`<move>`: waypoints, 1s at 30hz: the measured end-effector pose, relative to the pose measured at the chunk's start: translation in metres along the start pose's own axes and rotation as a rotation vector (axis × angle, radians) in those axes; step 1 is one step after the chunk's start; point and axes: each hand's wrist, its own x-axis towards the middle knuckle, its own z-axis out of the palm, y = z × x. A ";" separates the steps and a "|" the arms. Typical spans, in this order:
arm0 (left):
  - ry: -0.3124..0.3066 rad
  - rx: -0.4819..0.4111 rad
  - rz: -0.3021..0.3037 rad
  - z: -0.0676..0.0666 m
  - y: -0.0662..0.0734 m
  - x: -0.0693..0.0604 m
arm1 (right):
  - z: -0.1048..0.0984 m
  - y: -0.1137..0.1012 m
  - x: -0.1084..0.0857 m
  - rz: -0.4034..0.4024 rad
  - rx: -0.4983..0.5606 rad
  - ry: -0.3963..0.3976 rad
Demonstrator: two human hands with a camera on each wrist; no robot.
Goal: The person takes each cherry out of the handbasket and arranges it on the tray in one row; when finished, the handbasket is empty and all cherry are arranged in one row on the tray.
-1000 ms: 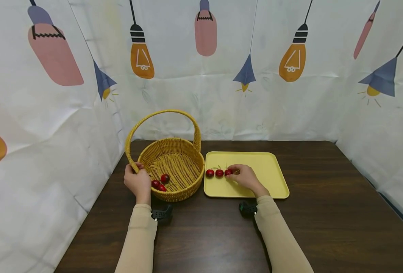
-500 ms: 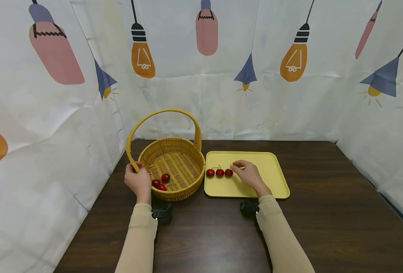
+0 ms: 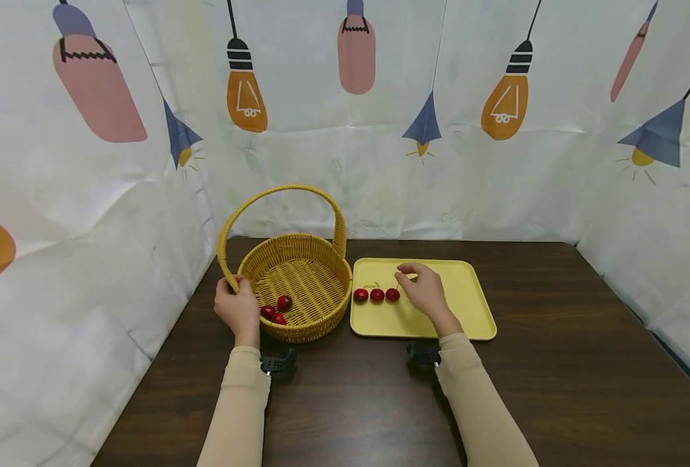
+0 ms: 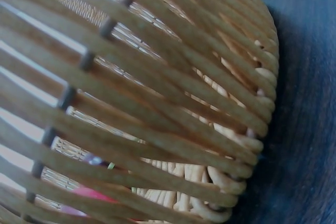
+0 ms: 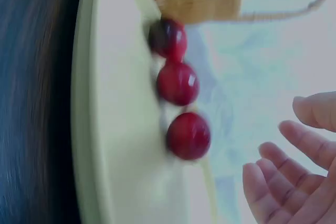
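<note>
My left hand (image 3: 237,312) grips the lower left end of the handle (image 3: 289,188) on a yellow wicker basket (image 3: 304,333). Several red cherries are on show: three lie together in the basket, such as one cherry (image 3: 285,303) near its left side. The other three stand in a row on a yellow tray (image 3: 464,311), stems up. Just right of the row's rightmost cherry (image 3: 392,295) hovers my right hand (image 3: 425,292). In the right wrist view its fingers (image 5: 294,142) are relaxed and apart from the cherries. Woven basket strips (image 4: 157,98) fill the left wrist view.
The basket stands close against the tray's left edge on a dark brown wooden table (image 3: 345,408). Behind and at both sides hang white curtains (image 3: 321,155) printed with lamps and bulbs. Dark straps with cameras (image 3: 278,365) sit at both wrists.
My right hand has let go of the rightmost cherry on the tray and risen slightly away from it. That cherry now stands beside the other two. The left hand keeps its hold.
</note>
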 end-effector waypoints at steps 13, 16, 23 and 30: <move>-0.015 0.043 -0.029 0.000 0.001 0.001 | 0.034 -0.063 -0.028 -0.246 0.073 -0.054; -0.017 0.046 -0.018 0.000 0.001 0.001 | 0.049 -0.070 -0.035 -0.355 0.086 -0.043; -0.036 0.047 -0.015 -0.002 0.002 -0.002 | 0.081 -0.076 -0.046 -0.533 0.097 -0.061; -0.042 0.032 0.001 -0.002 0.003 -0.001 | 0.103 -0.097 -0.038 -0.532 -0.137 -0.251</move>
